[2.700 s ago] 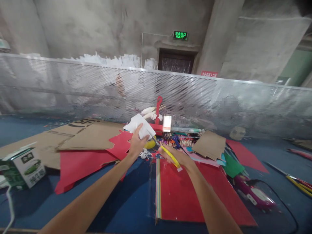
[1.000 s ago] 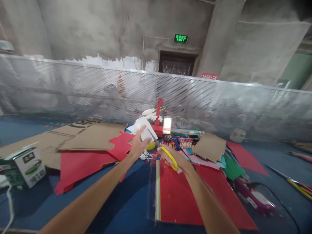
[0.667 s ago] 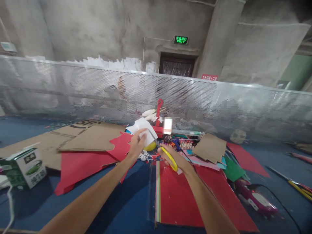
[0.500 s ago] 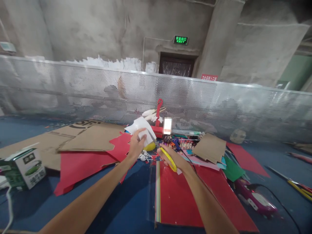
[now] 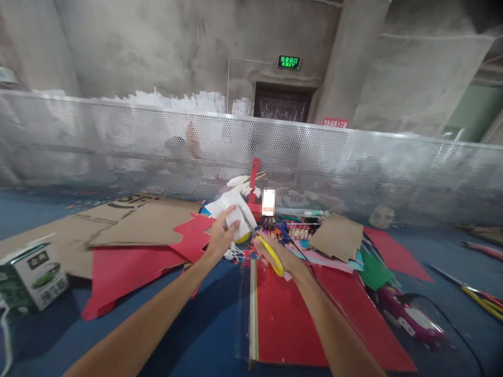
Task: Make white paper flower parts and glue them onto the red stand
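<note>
My left hand (image 5: 220, 238) pinches a white sheet of paper (image 5: 231, 209) and holds it up above the blue table (image 5: 188, 335). Yellow-handled scissors (image 5: 267, 250) are gripped in my right hand (image 5: 281, 255), and their blades reach into the right side of the paper. A pack of coloured sheets with red on top (image 5: 291, 309) lies under my right forearm. Small white scraps (image 5: 232, 253) lie below my left hand.
Brown cardboard (image 5: 129, 222) and red paper (image 5: 129, 267) lie at the left, beside a green and white carton (image 5: 33, 272). Pens, a cardboard piece (image 5: 338, 235) and coloured sheets crowd the right, with a purple glue gun (image 5: 408, 317). A perforated metal screen (image 5: 118, 146) stands behind.
The scissor blades have moved a little deeper into the white paper, and my left hand has shifted its pinch on the sheet. The view has drifted slightly.
</note>
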Demonstrator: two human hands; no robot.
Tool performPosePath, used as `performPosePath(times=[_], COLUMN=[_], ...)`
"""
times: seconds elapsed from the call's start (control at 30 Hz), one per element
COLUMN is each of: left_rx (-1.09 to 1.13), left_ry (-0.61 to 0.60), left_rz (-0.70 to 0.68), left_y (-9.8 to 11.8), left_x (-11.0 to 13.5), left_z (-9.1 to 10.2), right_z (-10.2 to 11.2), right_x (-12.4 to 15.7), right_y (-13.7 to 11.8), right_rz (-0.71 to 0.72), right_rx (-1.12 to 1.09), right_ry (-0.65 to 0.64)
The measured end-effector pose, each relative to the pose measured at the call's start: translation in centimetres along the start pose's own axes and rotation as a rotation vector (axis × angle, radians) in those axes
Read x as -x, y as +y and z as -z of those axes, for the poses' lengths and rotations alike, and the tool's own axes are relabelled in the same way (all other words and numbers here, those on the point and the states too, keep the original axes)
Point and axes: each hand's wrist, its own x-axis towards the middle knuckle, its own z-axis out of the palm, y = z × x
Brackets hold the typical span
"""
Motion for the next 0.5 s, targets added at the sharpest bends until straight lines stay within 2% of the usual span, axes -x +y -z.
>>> performPosePath(times=[0.23, 0.5], left_rx=[0.024, 0.027], left_ry=[-0.009, 0.008], left_rz=[0.008, 0.019], left_y=[0.0, 0.8], left_x=[0.0, 0.0], left_z=[-0.1, 0.0], right_z=[-0.7, -1.7], right_x=[-0.8, -1.5], right_y=[1.7, 2.2], right_rz=[-0.056, -0.108], right_rx=[-0.015, 0.018], right_ry=[-0.056, -0.022])
